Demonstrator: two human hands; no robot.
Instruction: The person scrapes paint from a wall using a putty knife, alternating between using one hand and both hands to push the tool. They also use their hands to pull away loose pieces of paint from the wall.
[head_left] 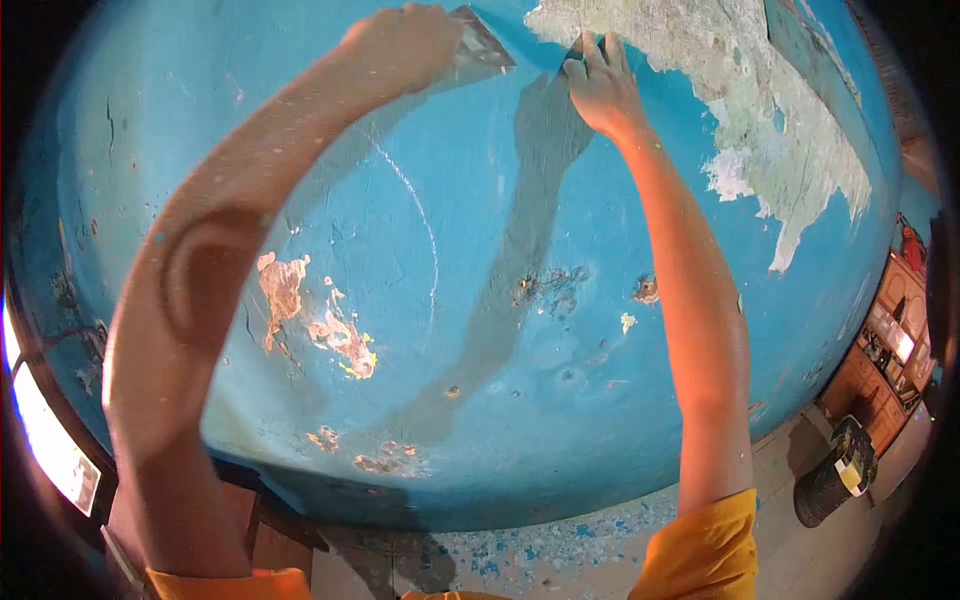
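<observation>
My left hand (405,42) is high on the blue painted wall (480,220), closed around a flat scraper (484,44). The scraper's blade lies close to the paint, left of a bare, peeled patch (690,40); the grip hides its handle. At the lower edge of that patch is my right hand (606,88), its fingers stretched upward against the wall. The fingertips touch the border where blue paint meets pale plaster. A darker blue strip of paint (540,45), perhaps lifted, shows between the two hands.
Lower down, the wall has chipped spots (345,335) and small holes. Paint flakes (560,545) litter the tiled floor below. A black bucket (835,480) stands at the lower right, near a wooden cabinet (885,370). Bright light enters at the left edge.
</observation>
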